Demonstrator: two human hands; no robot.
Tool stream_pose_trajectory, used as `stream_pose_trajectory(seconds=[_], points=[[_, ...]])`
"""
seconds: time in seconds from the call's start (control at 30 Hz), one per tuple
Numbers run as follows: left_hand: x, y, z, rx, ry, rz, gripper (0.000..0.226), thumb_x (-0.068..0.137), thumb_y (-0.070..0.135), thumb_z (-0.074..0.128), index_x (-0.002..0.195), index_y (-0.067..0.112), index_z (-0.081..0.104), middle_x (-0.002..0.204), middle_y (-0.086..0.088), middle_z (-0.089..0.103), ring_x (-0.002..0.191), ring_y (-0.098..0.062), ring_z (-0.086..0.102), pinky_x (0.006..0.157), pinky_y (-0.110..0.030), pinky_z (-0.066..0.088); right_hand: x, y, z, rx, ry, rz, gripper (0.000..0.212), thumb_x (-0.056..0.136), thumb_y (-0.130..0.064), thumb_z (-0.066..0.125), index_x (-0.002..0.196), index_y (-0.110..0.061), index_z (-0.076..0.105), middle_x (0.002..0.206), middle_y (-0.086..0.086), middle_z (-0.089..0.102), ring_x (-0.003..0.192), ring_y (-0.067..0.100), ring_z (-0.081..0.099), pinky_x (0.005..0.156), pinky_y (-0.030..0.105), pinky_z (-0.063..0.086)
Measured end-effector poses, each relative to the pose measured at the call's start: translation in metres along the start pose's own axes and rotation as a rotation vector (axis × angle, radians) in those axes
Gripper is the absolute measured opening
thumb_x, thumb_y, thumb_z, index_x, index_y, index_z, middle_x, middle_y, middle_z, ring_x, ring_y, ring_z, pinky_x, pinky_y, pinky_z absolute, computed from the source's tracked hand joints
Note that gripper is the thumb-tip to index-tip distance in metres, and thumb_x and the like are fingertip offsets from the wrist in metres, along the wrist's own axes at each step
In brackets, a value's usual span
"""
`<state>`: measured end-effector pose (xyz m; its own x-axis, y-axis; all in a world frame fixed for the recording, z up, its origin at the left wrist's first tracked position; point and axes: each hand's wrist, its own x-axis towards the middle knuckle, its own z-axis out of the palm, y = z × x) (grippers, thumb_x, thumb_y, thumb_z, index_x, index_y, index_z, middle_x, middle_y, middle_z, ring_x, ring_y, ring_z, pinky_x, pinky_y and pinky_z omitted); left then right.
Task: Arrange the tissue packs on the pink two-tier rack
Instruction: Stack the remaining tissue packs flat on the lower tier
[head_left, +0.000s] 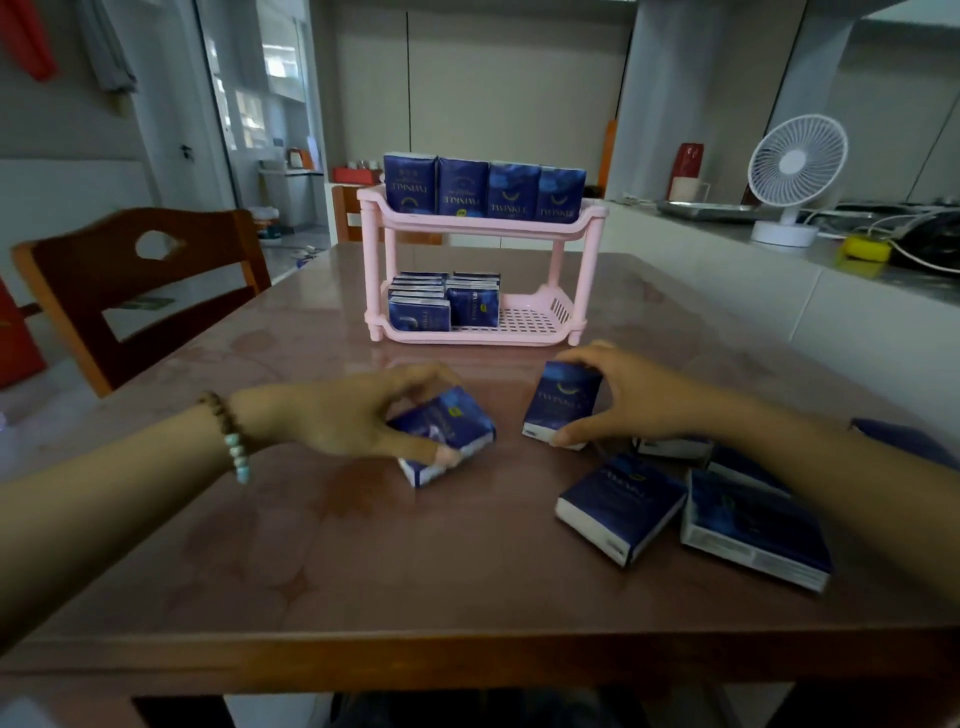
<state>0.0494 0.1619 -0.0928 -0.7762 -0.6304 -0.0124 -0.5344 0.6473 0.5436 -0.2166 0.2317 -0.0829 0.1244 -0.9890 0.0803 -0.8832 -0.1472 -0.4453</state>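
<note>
Now, rack: the pink two-tier rack (478, 260) stands at the far middle of the table (311, 545), straight ahead of both hands.
Top tier: 4 packs (483, 188) upright in a row — it looks full.
Bottom tier: 2 rows of packs (441, 301) fill its left part; the right part is bare grid.
Left hand: the left hand (343, 415) is clamped on a tilted pack (447, 431), thumb at the near end, fingers over the far end.
Right hand: the right hand (634, 400) pinches a second pack (561, 402) by its sides, long axis pointing toward the rack.
Loose packs: several more (623, 504) lie flat near the right forearm.
Key relation: the free slot lies ahead and slightly right — the right hand is likely nearer.
</note>
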Motion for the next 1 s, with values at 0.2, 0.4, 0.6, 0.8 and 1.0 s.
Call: stream_pose_trajectory(seconds=[0.2, 0.4, 0.6, 0.8, 1.0], points=[[0.028, -0.028, 0.000, 0.039, 0.338, 0.049, 0.060, 0.083, 0.027, 0.068, 0.136, 0.022, 0.040, 0.121, 0.009, 0.054, 0.103, -0.007, 0.058, 0.091, -0.014, 0.046, 0.029, 0.006, 0.011, 0.226, 0.093, -0.074, 0.032, 0.081, -0.026, 0.070, 0.107, -0.022, 0.052, 0.109, -0.004, 0.057, 0.099, 0.010, 0.054, 0.077, 0.015, 0.044], [0.040, -0.037, 0.008, -0.274, 0.345, -0.008, 0.030, 0.097, 0.017, 0.044, 0.126, 0.025, 0.047, 0.124, 0.004, 0.055, 0.108, -0.003, 0.055, 0.096, -0.010, 0.042, 0.049, -0.006, 0.013, 0.754, 0.075, -0.010, 0.023, 0.089, -0.012, 0.058, 0.111, -0.019, 0.054, 0.112, 0.008, 0.064, 0.099, 0.020, 0.062, 0.091, 0.037, 0.050], [0.034, -0.022, 0.014, -0.544, 0.323, 0.042, 0.023, 0.096, 0.029, 0.041, 0.113, 0.035, 0.054, 0.106, 0.030, 0.058, 0.090, 0.022, 0.057, 0.084, 0.001, 0.043, 0.068, -0.019, 0.037, 0.805, 0.051, -0.004, 0.024, 0.086, -0.009, 0.062, 0.108, -0.015, 0.054, 0.113, 0.012, 0.063, 0.099, 0.023, 0.065, 0.086, 0.038, 0.056], [0.031, -0.024, 0.006, -0.431, 0.364, 0.091, 0.056, 0.080, 0.008, 0.070, 0.126, 0.019, 0.040, 0.114, 0.008, 0.059, 0.096, 0.005, 0.064, 0.076, -0.012, 0.052, 0.071, -0.013, 0.041, 0.696, 0.075, -0.061, 0.038, 0.076, -0.019, 0.073, 0.108, -0.017, 0.052, 0.121, 0.005, 0.063, 0.112, 0.017, 0.060, 0.099, 0.037, 0.049], [0.038, -0.030, 0.001, -0.457, 0.325, 0.114, 0.057, 0.075, 0.005, 0.075, 0.120, 0.010, 0.041, 0.121, -0.002, 0.061, 0.108, -0.009, 0.061, 0.091, -0.022, 0.052, 0.065, -0.010, 0.032, 0.529, 0.034, -0.180, 0.068, 0.060, -0.043, 0.075, 0.122, -0.026, 0.051, 0.123, -0.001, 0.062, 0.113, 0.015, 0.060, 0.095, 0.042, 0.052]])
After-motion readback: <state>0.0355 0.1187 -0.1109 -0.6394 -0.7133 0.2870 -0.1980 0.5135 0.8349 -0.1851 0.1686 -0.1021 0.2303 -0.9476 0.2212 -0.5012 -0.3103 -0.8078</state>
